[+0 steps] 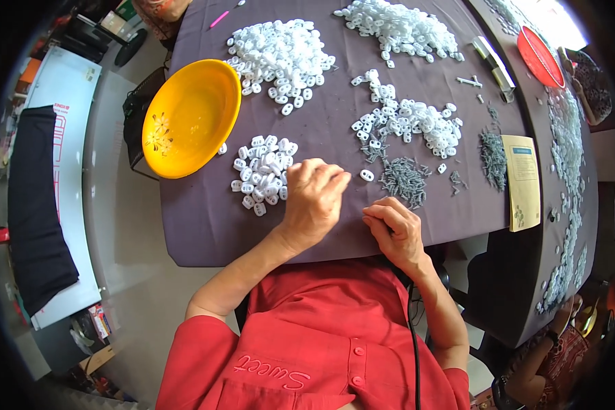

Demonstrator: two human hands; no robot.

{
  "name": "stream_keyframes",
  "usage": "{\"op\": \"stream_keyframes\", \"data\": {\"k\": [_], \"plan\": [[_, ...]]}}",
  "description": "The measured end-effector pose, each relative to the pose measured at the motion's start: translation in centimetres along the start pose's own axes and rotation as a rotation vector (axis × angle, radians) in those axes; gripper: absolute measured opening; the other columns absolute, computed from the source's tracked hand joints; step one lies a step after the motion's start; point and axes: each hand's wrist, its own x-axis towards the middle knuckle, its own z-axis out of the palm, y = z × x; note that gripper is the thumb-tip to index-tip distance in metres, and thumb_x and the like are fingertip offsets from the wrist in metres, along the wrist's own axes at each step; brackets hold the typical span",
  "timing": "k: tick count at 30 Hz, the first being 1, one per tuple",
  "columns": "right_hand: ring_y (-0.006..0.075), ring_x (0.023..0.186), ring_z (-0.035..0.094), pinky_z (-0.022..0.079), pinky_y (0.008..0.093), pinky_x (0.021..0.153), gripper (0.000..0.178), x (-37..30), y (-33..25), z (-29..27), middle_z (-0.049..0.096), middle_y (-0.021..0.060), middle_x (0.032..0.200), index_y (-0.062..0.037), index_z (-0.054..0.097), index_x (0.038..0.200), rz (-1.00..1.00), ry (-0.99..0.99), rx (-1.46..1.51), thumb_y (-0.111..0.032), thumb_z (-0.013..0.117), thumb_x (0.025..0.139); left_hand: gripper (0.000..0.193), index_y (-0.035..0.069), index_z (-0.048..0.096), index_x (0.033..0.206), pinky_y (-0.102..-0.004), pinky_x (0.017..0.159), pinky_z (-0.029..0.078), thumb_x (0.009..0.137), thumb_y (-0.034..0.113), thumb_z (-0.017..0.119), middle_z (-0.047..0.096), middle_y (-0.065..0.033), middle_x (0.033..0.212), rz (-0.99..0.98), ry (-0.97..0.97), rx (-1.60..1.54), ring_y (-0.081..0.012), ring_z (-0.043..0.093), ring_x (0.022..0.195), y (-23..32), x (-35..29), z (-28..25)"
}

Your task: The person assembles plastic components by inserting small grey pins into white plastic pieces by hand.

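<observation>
Just our side of the grey screw heap (404, 183), our R hand (398, 232) is curled into a pinch, thumb close to forefinger; can't tell if anything's btwn them. Left of that heap, our L hand (314, 201) is half closed, palm down, fingertips hidden, so no telling what it has, if anything. Right beside the heap, on its left, a lone white two-hole oval (367, 175) lies flat: looks like plastic, so prob. light, stiff, a bit slick; we'd take it by its edges, holes left free. The screws look tiny & hard, prob. quick to roll; we'd pinch one mid-shank. Farther left of the heap, past our L hand, sits a small pile of white ovals (263, 171), some tipped up, rims easy to grab. Just beyond the heap, more ovals (434, 130) spread loosely; well beyond & left, a bigger mound (280, 58) w/ a yellow basin (201, 102) beside it.
</observation>
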Motion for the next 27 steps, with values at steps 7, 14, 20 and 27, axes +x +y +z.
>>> {"op": "stream_keyframes", "data": {"k": [7,14,20,27], "plan": [[0.0185,0.063,0.060,0.047,0.0277,0.055,0.015,-0.4,0.5,-2.1,0.061,0.0085,0.078,-0.0019,0.062,0.088,0.002,0.023,-0.056,0.006,0.061,0.074,0.023,0.011,0.066,0.092,-0.0335,0.071,0.036,0.070,0.011,0.070,0.054,0.0006,0.084,-0.032,-0.082,-0.032,-0.0187,0.049,0.080,1.1,0.9,2.4],[0.0167,0.057,0.057,0.044,0.0259,0.050,0.005,3.0,2.5,-2.9,0.059,0.0065,0.076,-0.0040,0.065,0.082,0.051,0.188,-0.271,-0.002,0.064,0.077,0.016,0.010,0.064,0.086,-0.0332,0.069,0.036,0.071,0.010,0.069,0.054,0.0000,0.083,-0.025,-0.105,-0.067,-0.0186,0.050,0.078,1.4,0.4,2.0],[0.0226,0.076,0.055,0.045,0.0335,0.067,0.009,5.7,2.6,-1.7,0.058,0.0033,0.077,-0.0089,0.067,0.080,0.074,0.156,-0.442,-0.009,0.069,0.071,0.008,0.007,0.060,0.081,-0.0337,0.066,0.036,0.076,0.009,0.066,0.052,-0.0018,0.080,0.008,-0.060,-0.051,-0.0200,0.049,0.073,1.0,0.6,2.5],[0.0227,0.076,0.056,0.046,0.0346,0.068,0.008,6.5,2.8,-0.9,0.057,0.0038,0.077,-0.0107,0.068,0.078,0.126,0.074,-0.697,-0.016,0.068,0.072,0.006,0.007,0.060,0.080,-0.0336,0.065,0.037,0.078,0.009,0.064,0.052,-0.0024,0.078,-0.006,-0.041,-0.045,-0.0209,0.049,0.072,0.7,0.7,2.6]]}}
